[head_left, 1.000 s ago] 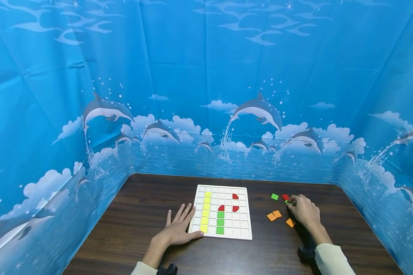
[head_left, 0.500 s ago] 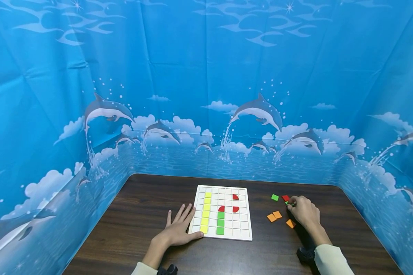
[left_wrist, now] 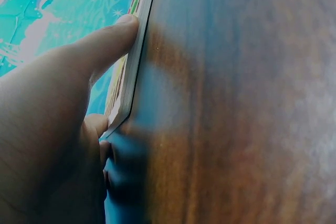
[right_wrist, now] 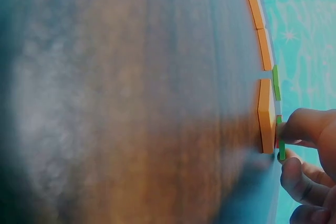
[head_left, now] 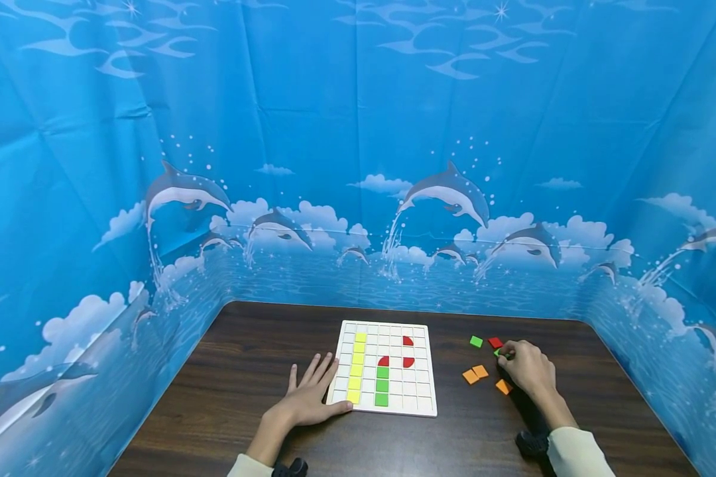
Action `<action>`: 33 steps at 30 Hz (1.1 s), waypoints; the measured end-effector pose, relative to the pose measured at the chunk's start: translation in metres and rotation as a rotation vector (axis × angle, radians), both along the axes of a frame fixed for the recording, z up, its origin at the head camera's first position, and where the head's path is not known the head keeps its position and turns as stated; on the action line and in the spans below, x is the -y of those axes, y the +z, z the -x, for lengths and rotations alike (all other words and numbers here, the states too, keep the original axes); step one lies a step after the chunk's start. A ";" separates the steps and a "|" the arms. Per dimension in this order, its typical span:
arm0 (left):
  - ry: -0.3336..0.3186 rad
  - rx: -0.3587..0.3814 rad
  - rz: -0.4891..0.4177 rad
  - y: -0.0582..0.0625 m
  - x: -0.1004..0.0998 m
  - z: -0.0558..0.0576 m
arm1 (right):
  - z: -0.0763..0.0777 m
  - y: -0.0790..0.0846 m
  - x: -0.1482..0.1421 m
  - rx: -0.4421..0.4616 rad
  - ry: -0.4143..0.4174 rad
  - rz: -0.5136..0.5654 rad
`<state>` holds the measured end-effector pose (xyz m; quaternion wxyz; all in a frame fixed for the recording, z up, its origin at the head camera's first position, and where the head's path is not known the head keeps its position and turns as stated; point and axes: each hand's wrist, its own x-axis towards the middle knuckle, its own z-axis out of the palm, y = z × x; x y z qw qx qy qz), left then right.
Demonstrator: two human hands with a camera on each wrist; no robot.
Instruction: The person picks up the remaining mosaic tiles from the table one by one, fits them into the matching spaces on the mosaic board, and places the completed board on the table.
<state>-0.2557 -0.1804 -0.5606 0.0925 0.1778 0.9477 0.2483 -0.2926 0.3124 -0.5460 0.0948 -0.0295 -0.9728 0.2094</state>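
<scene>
With fingers spread, my left hand (head_left: 309, 397) rests at the left edge of a white grid board (head_left: 416, 392), its thumb on the near left corner. On the board lie a column of yellow square tiles (head_left: 356, 370), a shorter column of green tiles (head_left: 382, 385) and red quarter-circle tiles (head_left: 408, 362). To the right, my right hand (head_left: 531, 370) pinches a green tile (right_wrist: 282, 148) between thumb and finger, low at the tabletop. The fingers hide most of this tile in the head view. A red tile (head_left: 494, 342) lies just beyond the fingertips.
Another loose green tile (head_left: 476, 341) lies left of the right hand. Orange tiles (head_left: 471, 376) lie in front of it, with one more orange tile (head_left: 504, 386) near the wrist. A blue dolphin-print curtain (head_left: 358, 278) borders the dark wooden table (head_left: 227, 384).
</scene>
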 end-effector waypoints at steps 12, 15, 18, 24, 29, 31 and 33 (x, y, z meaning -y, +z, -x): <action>0.013 0.014 0.040 0.007 -0.003 -0.001 | -0.001 -0.002 0.000 -0.042 0.036 0.005; 0.001 -0.002 0.002 0.000 0.000 0.000 | -0.003 -0.001 0.002 -0.049 0.043 0.005; -0.002 -0.013 0.004 -0.004 0.001 0.001 | -0.005 0.003 0.006 -0.040 0.052 0.008; 0.007 0.017 0.027 0.009 -0.003 -0.003 | -0.011 0.008 0.016 -0.010 0.086 0.031; 0.021 0.031 0.058 0.013 -0.004 -0.004 | -0.015 0.011 0.024 -0.023 0.118 0.015; 0.018 0.030 0.042 0.012 -0.004 -0.004 | -0.016 0.012 0.027 -0.033 0.126 0.013; 0.016 0.023 0.027 0.012 -0.003 -0.004 | -0.018 0.012 0.031 -0.040 0.134 0.012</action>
